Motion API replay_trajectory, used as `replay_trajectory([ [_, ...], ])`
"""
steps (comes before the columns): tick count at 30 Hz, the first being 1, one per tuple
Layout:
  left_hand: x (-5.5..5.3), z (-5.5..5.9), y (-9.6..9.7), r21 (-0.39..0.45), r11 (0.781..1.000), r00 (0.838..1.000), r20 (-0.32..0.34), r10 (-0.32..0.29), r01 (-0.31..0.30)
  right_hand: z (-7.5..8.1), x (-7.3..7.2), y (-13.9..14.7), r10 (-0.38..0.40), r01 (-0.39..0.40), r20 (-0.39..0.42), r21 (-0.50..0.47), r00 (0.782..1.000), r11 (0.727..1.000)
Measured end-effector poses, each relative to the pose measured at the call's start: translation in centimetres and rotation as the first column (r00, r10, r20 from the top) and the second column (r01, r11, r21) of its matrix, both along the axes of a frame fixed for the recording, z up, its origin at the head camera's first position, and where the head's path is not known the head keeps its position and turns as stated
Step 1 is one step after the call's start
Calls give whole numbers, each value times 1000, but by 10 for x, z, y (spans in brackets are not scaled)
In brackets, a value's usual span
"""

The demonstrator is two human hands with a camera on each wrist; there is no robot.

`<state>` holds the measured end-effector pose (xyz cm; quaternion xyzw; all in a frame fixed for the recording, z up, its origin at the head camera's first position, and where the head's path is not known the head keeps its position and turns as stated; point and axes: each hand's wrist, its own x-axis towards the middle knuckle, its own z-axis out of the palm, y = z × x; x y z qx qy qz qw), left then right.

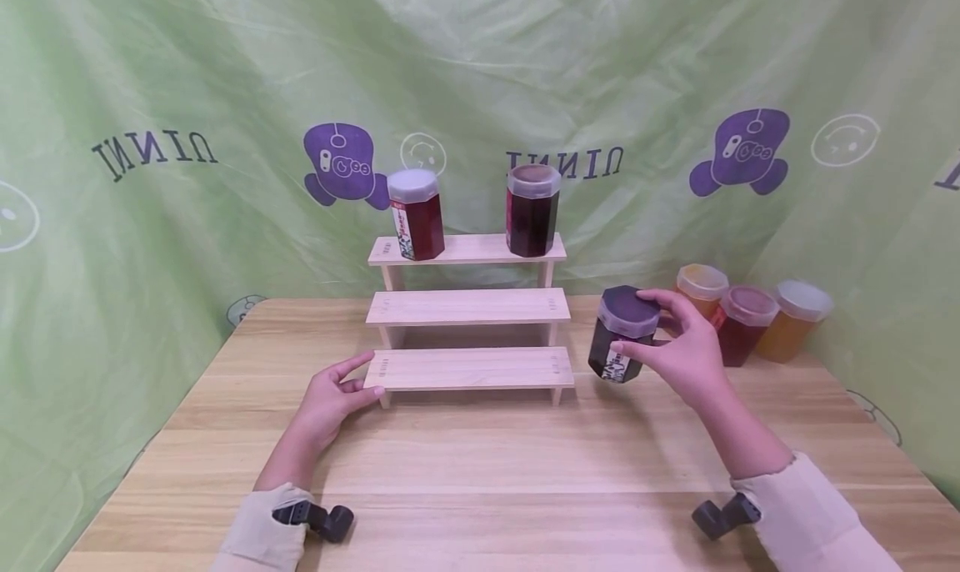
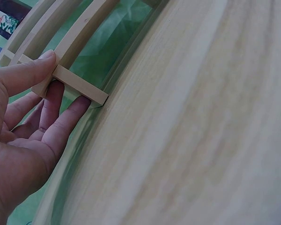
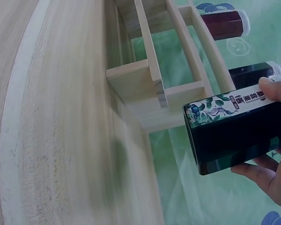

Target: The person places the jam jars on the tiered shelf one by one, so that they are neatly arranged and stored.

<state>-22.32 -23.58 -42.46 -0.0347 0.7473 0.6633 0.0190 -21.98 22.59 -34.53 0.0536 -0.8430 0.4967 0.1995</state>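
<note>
- Lower left, the left hand point(image 1: 330, 401) gripped the bottom shelf point(image 1: 476, 368) of the wooden stand point(image 1: 468, 307).
- Right of centre, the right hand point(image 1: 690, 355) gripped a dark jar point(image 1: 622, 330) above the table point(image 1: 480, 505).
- Far right, three jars point(image 1: 738, 338) on the table seemed left to do.
- Upper centre, two jars point(image 1: 426, 226) on the top shelf point(image 1: 476, 250) seemed done.
- Six jars, one stand, three shelves.

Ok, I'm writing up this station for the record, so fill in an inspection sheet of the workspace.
Surface: wood-grain table
Job's things: three-tier wooden stand; red jar and darker jar on its top tier; blackish jar; three jars grouped at right
Clutter: nothing seen
Hands: left hand grips the bottom tier at its left end; right hand holds the blackish jar beside the stand
Cables: nothing seen
Surroundings: green printed curtain behind
</note>
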Motion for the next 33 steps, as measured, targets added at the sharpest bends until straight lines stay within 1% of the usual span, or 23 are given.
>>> replay_trajectory([
  [5, 1, 1, 0, -9, 1000, 1000, -2, 0, 0, 2, 1, -4, 12, -12, -7, -6, 1000, 1000],
  [12, 0, 0, 0, 7, 1000, 1000, -7, -5, 6, 5, 3, -9, 38, -39, -15, -30, 999, 999],
  [19, 0, -1, 0, 14, 1000, 1000, -9, -8, 9, 10, 6, -16, 52, -51, 15, -34, 999, 998],
  [23, 0, -1, 0, 12, 1000, 1000, -9, -7, 7, 10, 6, -19, 63, -63, 10, -37, 998, 997],
  [26, 0, -1, 0, 8, 1000, 1000, -11, -9, 9, 10, 7, -22, 64, -64, 12, -25, 998, 998],
  [31, 0, -1, 0, 0, 1000, 1000, -10, -2, 2, 12, 8, -26, 68, -68, 47, -2, 997, 998],
  [33, 0, -1, 0, -7, 1000, 1000, -8, 1, -1, 13, 9, -28, 78, -78, 48, -6, 996, 997],
])
